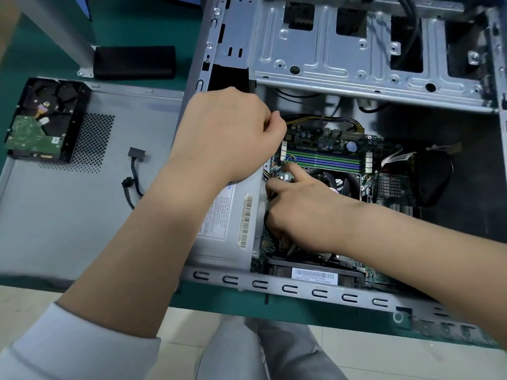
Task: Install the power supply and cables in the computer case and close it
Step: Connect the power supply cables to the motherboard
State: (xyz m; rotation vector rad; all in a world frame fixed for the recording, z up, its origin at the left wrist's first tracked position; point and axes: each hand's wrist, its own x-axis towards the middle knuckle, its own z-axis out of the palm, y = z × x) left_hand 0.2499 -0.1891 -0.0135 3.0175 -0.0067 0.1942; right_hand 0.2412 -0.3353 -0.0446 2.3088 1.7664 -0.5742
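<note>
The power supply (227,215), a grey metal box with barcode labels on top, sits inside the open computer case (301,289), in the corner at its left side, just beside the motherboard (329,149). The case lies on its side on the green worktop (123,26). A bundle of yellow and black cables (323,120) runs along the far edge of the motherboard. The left hand (227,133) hovers over the far end of the power supply with its fingers curled in; whether they pinch a cable I cannot tell. The right hand (299,207) reaches down at the board's left edge, forefinger stretched toward the memory slots (323,160), the other fingers curled round dark wires. A CPU fan (340,183) shows just past that hand, and a grey drive cage (365,48) spans the far part of the case.

Left of the case the removed side panel (68,215) lies flat. On it rest a hard drive (44,122) in a black bracket, circuit side up, and a loose black SATA cable (133,176). A black block (134,61) lies farther back. Pale floor tiles (192,352) show below.
</note>
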